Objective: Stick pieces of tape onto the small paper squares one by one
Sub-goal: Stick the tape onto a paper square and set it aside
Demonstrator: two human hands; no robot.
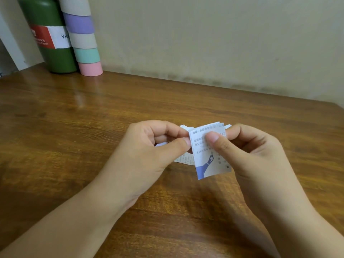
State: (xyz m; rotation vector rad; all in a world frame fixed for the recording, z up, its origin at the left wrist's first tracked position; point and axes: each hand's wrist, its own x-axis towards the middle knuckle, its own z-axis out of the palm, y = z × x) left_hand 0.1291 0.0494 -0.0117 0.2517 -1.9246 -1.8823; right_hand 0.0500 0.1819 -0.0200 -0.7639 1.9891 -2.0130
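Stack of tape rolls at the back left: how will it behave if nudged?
The stack of tape rolls probably tips easily: it is tall, narrow and already leaning. Separate rolls would likely slide apart and roll. The green bottle beside it may brace one side.

i'm looking down at a brown wooden table whose glossy grain is catching soft reflections. a plain beige wall is running behind it, showing faint smudges near the table's back edge. light is falling evenly.
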